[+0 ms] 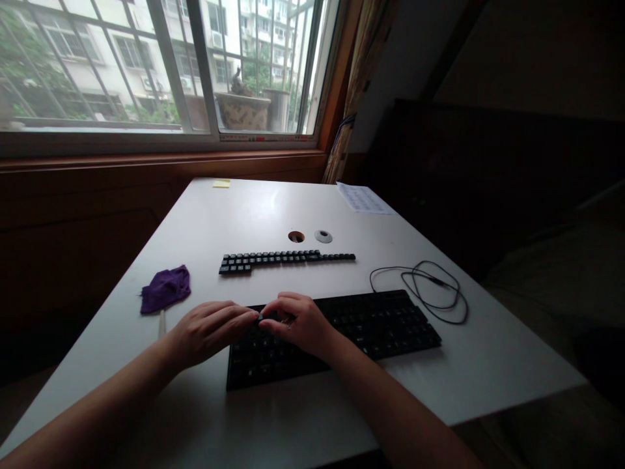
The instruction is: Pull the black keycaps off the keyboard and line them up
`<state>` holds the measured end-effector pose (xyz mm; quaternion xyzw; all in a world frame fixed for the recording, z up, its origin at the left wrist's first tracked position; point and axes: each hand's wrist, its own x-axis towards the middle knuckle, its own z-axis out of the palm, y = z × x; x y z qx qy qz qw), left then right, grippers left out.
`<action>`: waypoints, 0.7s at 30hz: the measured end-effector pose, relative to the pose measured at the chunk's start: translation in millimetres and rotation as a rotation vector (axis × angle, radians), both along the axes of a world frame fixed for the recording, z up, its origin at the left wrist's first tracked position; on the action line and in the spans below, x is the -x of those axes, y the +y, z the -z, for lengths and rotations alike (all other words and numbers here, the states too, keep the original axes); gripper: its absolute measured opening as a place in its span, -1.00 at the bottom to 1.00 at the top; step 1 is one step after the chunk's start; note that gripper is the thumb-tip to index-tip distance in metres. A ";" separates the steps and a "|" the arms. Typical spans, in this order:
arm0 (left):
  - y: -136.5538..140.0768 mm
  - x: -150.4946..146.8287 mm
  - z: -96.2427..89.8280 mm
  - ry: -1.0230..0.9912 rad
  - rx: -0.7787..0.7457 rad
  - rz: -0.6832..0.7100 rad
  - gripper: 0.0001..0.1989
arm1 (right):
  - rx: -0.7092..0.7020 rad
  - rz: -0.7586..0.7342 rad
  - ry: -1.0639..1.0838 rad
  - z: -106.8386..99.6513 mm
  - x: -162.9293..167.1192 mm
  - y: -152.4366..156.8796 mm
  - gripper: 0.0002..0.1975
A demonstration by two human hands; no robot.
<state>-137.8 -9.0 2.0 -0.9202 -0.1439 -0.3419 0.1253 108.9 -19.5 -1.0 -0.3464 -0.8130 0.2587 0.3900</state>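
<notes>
A black keyboard (385, 326) lies at a slight slant on the white table, and both my hands are over its left part. My right hand (300, 322) has thumb and index finger curved into a pinch around a small dark keycap (260, 316). From the left, my left hand (209, 331) brings its closed fingertips against the same keycap; its thumb is hidden. Behind the keyboard, loose black keycaps (288, 258) stand lined up in rows. Under my hands, part of the keyboard is covered from sight.
A purple cloth (166, 288) lies left, with a pale stick (162, 324) beside it. The black cable (439, 281) coils at the right. Further back are a cable hole (296, 237), its round cover (323, 236), a yellow note (221, 184) and a printed sheet (364, 198).
</notes>
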 end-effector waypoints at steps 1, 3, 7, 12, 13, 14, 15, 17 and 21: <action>0.0 -0.1 -0.4 -0.002 0.002 0.001 -0.71 | -0.001 -0.001 0.001 0.3 -0.1 0.0 -0.79; -0.1 -0.4 -1.4 -0.005 0.001 0.001 -0.72 | -0.005 -0.005 0.007 0.2 -0.1 0.0 -0.79; -0.3 -0.7 -3.2 -0.004 -0.006 0.008 -0.74 | 0.004 -0.010 0.023 -2.3 0.6 -0.6 -0.78; 0.8 -1.6 -3.8 0.000 0.012 0.015 -0.75 | 0.003 -0.009 0.029 -5.2 1.0 -1.7 -0.80; 1.3 -2.0 -3.7 0.001 0.016 0.018 -0.75 | -0.002 -0.009 0.030 -5.3 1.0 -1.8 -0.80; 1.9 -2.4 -3.4 0.001 0.024 0.021 -0.75 | -0.006 -0.007 0.031 -5.1 1.1 -1.8 -0.81; 2.4 -2.9 -3.0 0.000 0.034 0.025 -0.74 | -0.010 -0.004 0.032 -4.8 1.1 -1.9 -0.81; 3.5 -4.3 -1.6 -0.005 0.073 0.027 -0.74 | -0.016 0.009 0.029 -3.7 1.1 -1.7 -0.81; 4.4 -7.7 3.1 -0.065 0.183 0.012 -0.74 | -0.038 0.048 0.016 -1.4 1.1 -1.0 -0.81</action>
